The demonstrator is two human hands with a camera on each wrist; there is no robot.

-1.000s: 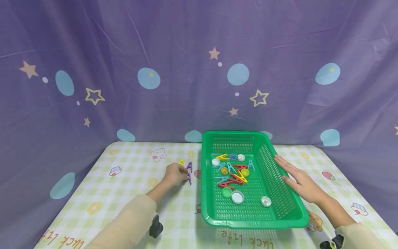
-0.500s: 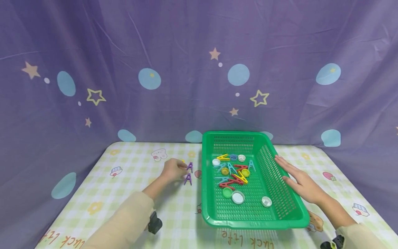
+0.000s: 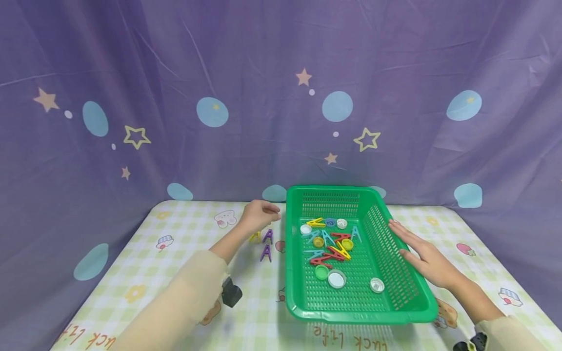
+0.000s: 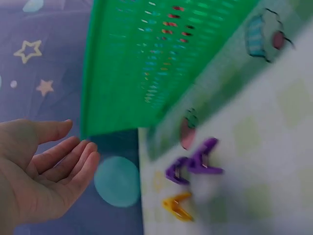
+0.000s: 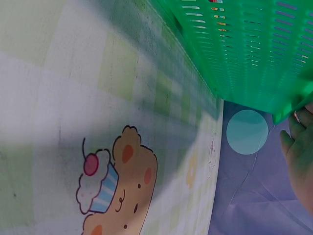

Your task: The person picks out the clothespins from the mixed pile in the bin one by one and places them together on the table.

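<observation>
My left hand (image 3: 259,216) is raised over the cloth beside the basket's back left corner; in the left wrist view the hand (image 4: 51,171) has relaxed fingers and holds nothing. Below it stand two purple clips (image 3: 268,236) (image 4: 204,157) and a yellow clip (image 3: 255,237) (image 4: 178,206). My right hand (image 3: 426,256) rests its straight fingers on the right rim of the green basket (image 3: 360,317); the right wrist view shows part of that hand (image 5: 301,152) at the rim. Inside the basket lie yellow, blue and red clips (image 3: 327,238) and several round caps (image 3: 336,279).
A checked cloth (image 3: 175,263) with printed pictures covers the table. Behind it hangs a purple curtain (image 3: 263,161) with stars and blue ovals. Dark wrist devices (image 3: 230,292) are at both sleeves.
My left hand has moved from beside the purple clips up and away toward the back, uncovering the yellow clip. My right hand has stayed on the basket rim.
</observation>
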